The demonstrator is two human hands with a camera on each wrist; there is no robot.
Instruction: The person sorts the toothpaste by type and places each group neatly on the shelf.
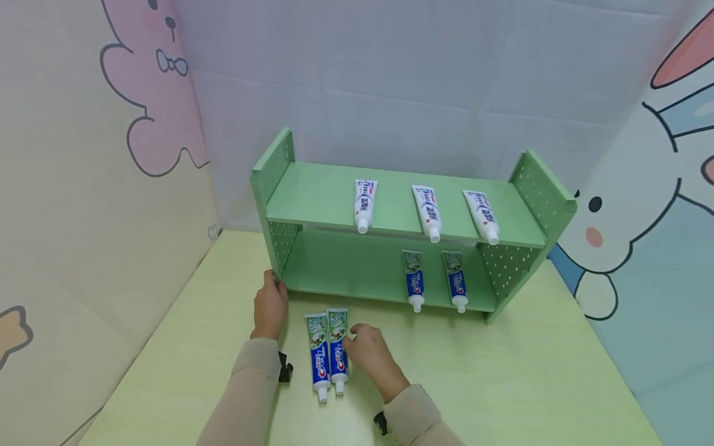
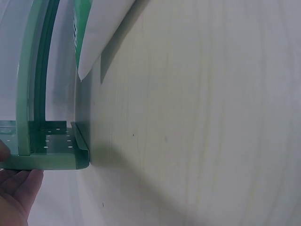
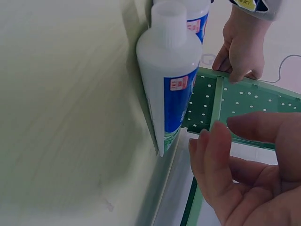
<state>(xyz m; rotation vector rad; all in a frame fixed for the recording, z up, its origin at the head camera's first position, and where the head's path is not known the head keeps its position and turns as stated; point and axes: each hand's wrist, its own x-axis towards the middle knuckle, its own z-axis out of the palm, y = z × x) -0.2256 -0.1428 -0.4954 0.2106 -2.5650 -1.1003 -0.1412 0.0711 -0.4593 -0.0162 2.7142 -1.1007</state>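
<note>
At the lower front corner of a green two-tier shelf (image 1: 351, 260), my left hand (image 1: 271, 306) grips the left side panel; the left wrist view shows the thumb and fingers (image 2: 23, 188) on opposite faces of it. Two blue-and-green toothpaste tubes lie side by side on the table: a left tube (image 1: 318, 353) and a right tube (image 1: 338, 347), caps toward me. Just right of them hovers my right hand (image 1: 375, 356), its fingers loosely bent. In the right wrist view, a gap separates the thumb and fingers (image 3: 214, 155), and nothing is between them.
Three white toothpaste tubes, one of them at the middle (image 1: 427, 210), lie on the upper tier. The lower tier holds two blue-and-green tubes (image 1: 413, 279) toward its right. A pale table (image 1: 530, 384) carries the shelf, and a cartoon-printed curtain (image 1: 390, 93) hangs behind.
</note>
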